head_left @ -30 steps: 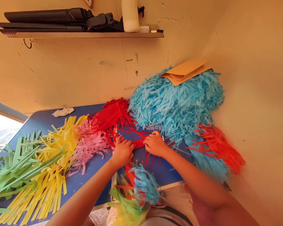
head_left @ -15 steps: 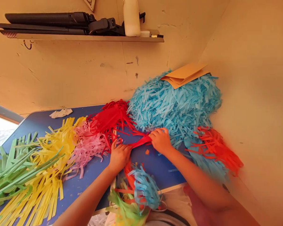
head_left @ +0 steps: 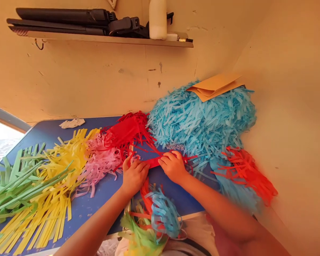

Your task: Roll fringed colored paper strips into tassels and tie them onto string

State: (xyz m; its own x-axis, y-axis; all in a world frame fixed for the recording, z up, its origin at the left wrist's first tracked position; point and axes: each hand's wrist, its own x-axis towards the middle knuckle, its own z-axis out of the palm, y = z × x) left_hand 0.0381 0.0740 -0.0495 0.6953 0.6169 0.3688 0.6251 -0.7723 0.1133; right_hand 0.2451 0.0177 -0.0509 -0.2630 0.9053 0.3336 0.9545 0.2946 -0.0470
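A strip of red fringed paper [head_left: 154,161] lies on the blue table [head_left: 101,192] between my two hands. My left hand [head_left: 133,176] is closed on the strip's left end, with its fingers pressing the strip down. My right hand [head_left: 173,166] grips the right end, fingers curled over it. More red fringe [head_left: 125,131] is heaped just beyond the hands.
A big pile of light blue fringe [head_left: 202,117] fills the back right corner, with tan folded card [head_left: 214,85] on top. Orange-red fringe [head_left: 245,170] hangs at the right. Pink [head_left: 101,160], yellow [head_left: 56,181] and green [head_left: 10,188] fringe spread leftwards. A shelf [head_left: 101,37] carries dark objects and a white bottle.
My right hand stretched the red strip out to the right, then came back in towards my left hand. The view shifted slightly.
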